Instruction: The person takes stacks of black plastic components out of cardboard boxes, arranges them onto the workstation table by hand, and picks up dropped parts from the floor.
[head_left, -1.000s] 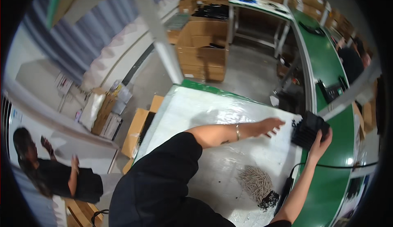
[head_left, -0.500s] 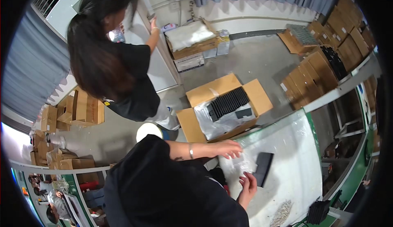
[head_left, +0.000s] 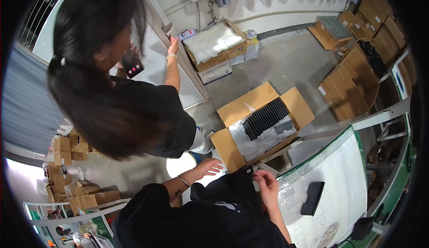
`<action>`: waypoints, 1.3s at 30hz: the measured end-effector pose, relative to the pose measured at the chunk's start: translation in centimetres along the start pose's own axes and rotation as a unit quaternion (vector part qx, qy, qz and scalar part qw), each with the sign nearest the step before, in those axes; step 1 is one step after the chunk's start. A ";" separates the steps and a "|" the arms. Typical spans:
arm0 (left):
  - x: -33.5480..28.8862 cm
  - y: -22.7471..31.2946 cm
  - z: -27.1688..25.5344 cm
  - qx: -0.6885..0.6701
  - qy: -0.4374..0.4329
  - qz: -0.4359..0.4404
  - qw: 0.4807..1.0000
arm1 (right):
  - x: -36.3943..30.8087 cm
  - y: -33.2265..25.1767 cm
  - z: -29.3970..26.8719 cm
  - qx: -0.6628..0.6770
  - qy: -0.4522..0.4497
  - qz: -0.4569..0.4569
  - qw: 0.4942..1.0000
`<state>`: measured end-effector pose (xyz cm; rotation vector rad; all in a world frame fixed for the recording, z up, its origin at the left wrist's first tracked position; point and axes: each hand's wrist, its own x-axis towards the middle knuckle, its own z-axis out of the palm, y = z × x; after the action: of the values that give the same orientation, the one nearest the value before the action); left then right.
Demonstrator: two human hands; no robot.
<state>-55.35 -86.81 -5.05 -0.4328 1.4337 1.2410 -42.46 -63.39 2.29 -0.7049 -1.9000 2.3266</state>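
Head view: versus half a second ago, both hands are off the black part (head_left: 313, 198); left grip (head_left: 208, 168) pulled back left, right grip (head_left: 268, 185) now at the near edge of the tabletop (head_left: 333, 181). Part lies flat to the right of the right grip, apart from it. Phone (head_left: 132, 63) in the co-worker's hand now shows clearly, up-left of both grips. Right fingertips sit against black cloth (head_left: 239, 183); can't tell if pinching. Pin pile (head_left: 330, 233), below right, is blurry. Left grip wide, nothing in it, palm down; right fingers curled, forearm rising from below.
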 end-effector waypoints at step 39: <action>56.6 2.7 -3.4 -0.260 0.062 -0.178 0.947 | 43.2 42.0 -5.3 -0.543 0.205 -0.037 0.813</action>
<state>-76.07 -67.71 -54.37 -1.0970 1.0493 1.2971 -69.08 -54.67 -51.31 -1.0115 -2.7759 0.7014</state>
